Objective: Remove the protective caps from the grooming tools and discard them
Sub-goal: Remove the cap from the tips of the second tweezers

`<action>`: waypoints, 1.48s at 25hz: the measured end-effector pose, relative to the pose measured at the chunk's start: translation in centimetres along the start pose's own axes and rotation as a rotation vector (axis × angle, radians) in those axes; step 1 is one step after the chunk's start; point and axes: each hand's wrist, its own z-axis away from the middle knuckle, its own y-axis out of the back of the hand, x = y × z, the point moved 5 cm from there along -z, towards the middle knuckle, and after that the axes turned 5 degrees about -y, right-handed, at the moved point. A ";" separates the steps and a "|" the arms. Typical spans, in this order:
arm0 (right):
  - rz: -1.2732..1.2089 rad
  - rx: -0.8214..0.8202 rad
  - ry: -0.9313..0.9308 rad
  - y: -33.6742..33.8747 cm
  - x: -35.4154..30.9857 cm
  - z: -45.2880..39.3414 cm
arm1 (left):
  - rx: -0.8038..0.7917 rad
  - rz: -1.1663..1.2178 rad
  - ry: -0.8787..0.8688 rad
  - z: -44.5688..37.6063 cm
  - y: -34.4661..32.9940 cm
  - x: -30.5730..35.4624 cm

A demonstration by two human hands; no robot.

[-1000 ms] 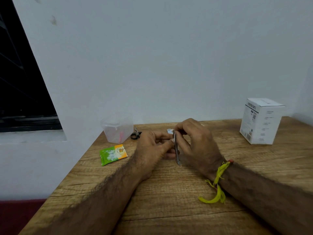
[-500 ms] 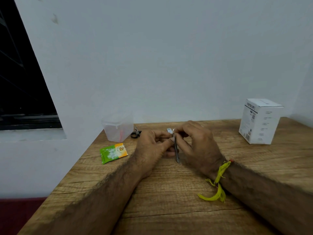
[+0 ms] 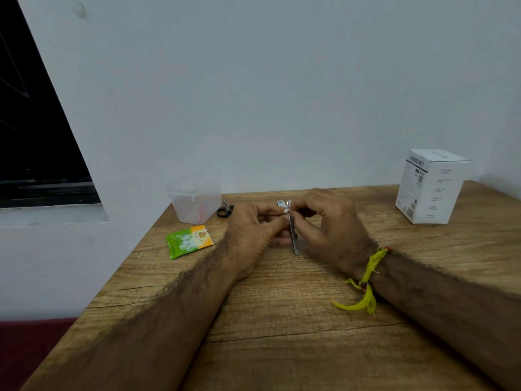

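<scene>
left hand (image 3: 253,230) pinches metal tool (image 3: 292,232) | right hand (image 3: 332,227) pinches its upper end | forearms on table (image 3: 282,320)

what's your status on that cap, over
Both hands, left and right, gripping slim metal tool. Small white cap pinched near its top, not yet discarded. Nothing in the way.

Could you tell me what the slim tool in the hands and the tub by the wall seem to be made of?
The slim tool looks like polished metal: thin, grey, with a bright glint. The tub seems to be clear, slightly frosted plastic, since something pink shows through its wall.
</scene>
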 end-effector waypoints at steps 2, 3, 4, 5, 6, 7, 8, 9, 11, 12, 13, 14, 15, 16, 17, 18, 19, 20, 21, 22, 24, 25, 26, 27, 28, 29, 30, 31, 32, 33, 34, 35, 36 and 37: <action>0.001 -0.026 0.008 -0.1 -0.1 0.0 | -0.003 0.003 0.003 -0.1 0.1 -0.2; -0.002 -0.035 0.008 -0.2 -0.2 0.0 | -0.005 0.009 0.008 -0.2 0.2 -0.3; -0.008 -0.042 0.008 -0.2 -0.2 0.1 | -0.006 0.013 0.012 -0.2 0.2 -0.3; -0.016 -0.048 0.007 -0.1 -0.2 0.1 | -0.007 0.015 0.016 -0.3 0.2 -0.4; -0.024 -0.053 0.004 -0.2 -0.2 0.1 | -0.005 0.016 0.021 -0.3 0.2 -0.5; -0.029 -0.052 -0.001 -0.2 -0.1 0.1 | -0.003 0.017 0.028 -0.4 0.2 -0.5; -0.031 -0.048 -0.009 -0.2 0.0 0.1 | 0.001 0.020 0.033 -0.4 0.2 -0.5; -0.031 -0.048 -0.018 -0.3 0.1 0.1 | 0.003 0.026 0.037 -0.4 0.3 -0.6; -0.039 -0.066 -0.030 -0.4 0.1 0.2 | -0.001 0.036 0.044 -0.4 0.3 -0.7; -0.046 -0.076 -0.029 -0.4 0.1 0.2 | -0.007 0.036 0.047 -0.4 0.3 -0.8; -0.051 -0.078 -0.025 -0.3 0.1 0.3 | -0.009 0.033 0.052 -0.4 0.3 -0.7; -0.049 -0.069 -0.020 -0.2 0.1 0.2 | -0.009 0.030 0.057 -0.5 0.3 -0.7; -0.045 -0.060 -0.015 0.0 0.2 0.2 | -0.008 0.025 0.059 -0.5 0.3 -0.7; -0.043 -0.058 -0.012 0.0 0.2 0.2 | -0.006 0.021 0.059 -0.5 0.3 -0.7; -0.041 -0.064 -0.010 -0.1 0.2 0.3 | -0.005 0.018 0.058 -0.5 0.3 -0.7; -0.036 -0.073 -0.006 -0.2 0.2 0.3 | -0.003 0.016 0.059 -0.6 0.3 -0.8; -0.030 -0.074 -0.004 -0.2 0.2 0.4 | -0.002 0.018 0.059 -0.6 0.4 -0.8; -0.030 -0.068 -0.006 -0.2 0.1 0.4 | 0.001 0.019 0.060 -0.5 0.4 -0.8; -0.035 -0.064 -0.009 -0.2 0.2 0.4 | 0.002 0.022 0.058 -0.5 0.4 -0.8; -0.045 -0.072 -0.009 -0.1 0.3 0.3 | 0.003 0.024 0.056 -0.5 0.4 -0.7; -0.062 -0.129 0.006 0.0 0.4 0.3 | -0.001 0.033 0.057 -0.5 0.4 -0.6; -0.051 -0.154 0.024 0.0 0.4 0.4 | -0.002 0.040 0.060 -0.4 0.4 -0.6; -0.029 -0.164 0.044 0.0 0.3 0.5 | -0.004 0.047 0.063 -0.4 0.4 -0.6; -0.010 -0.162 0.062 0.0 0.2 0.6 | -0.005 0.051 0.063 -0.3 0.4 -0.6; -0.003 -0.159 0.073 0.1 0.2 0.6 | -0.006 0.054 0.061 -0.3 0.4 -0.6; -0.006 -0.160 0.080 0.1 0.2 0.6 | -0.009 0.056 0.060 -0.3 0.4 -0.5; -0.012 -0.164 0.084 0.2 0.2 0.6 | -0.011 0.060 0.062 -0.2 0.3 -0.5; -0.014 -0.163 0.088 0.2 0.2 0.6 | -0.011 0.065 0.064 -0.2 0.3 -0.5; -0.012 -0.162 0.093 0.2 0.2 0.7 | -0.010 0.069 0.065 -0.2 0.3 -0.6; -0.012 -0.170 0.099 0.1 0.2 0.7 | -0.011 0.068 0.064 -0.3 0.4 -0.6; -0.010 -0.187 0.105 0.1 0.2 0.8 | -0.016 0.065 0.063 -0.3 0.4 -0.7; -0.005 -0.202 0.109 0.1 0.2 0.8 | -0.020 0.063 0.062 -0.4 0.4 -0.7; 0.003 -0.207 0.111 0.1 0.1 0.7 | -0.018 0.066 0.063 -0.4 0.4 -0.6; 0.011 -0.204 0.113 0.2 0.1 0.7 | -0.009 0.071 0.067 -0.4 0.4 -0.6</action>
